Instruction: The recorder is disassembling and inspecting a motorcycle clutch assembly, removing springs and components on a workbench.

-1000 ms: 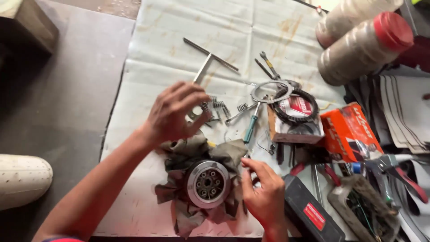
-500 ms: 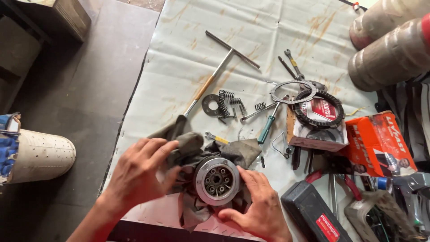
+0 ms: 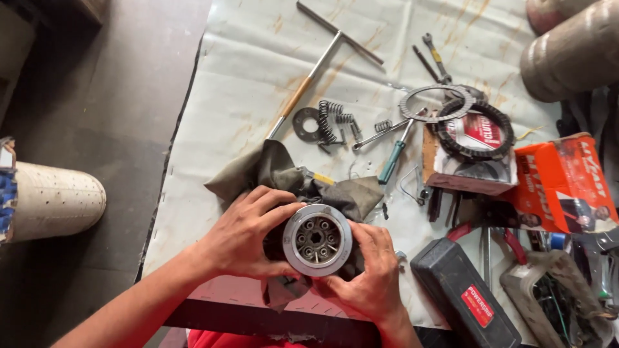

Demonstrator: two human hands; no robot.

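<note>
Held between both hands at the near table edge: round metal clutch hub [image 3: 317, 240], left hand [image 3: 242, 235] clamped around its left rim, right hand [image 3: 371, 277] cupped under its right side, fingers closed on it. Beneath, a grey rag [image 3: 277, 174]. Just beyond the left fingertips, loose springs [image 3: 332, 119] and a washer [image 3: 305, 124]. Likely risk: greasy grip slipping, hub dropped off the edge; a sleeve or rag tug scattering those small parts.
</note>
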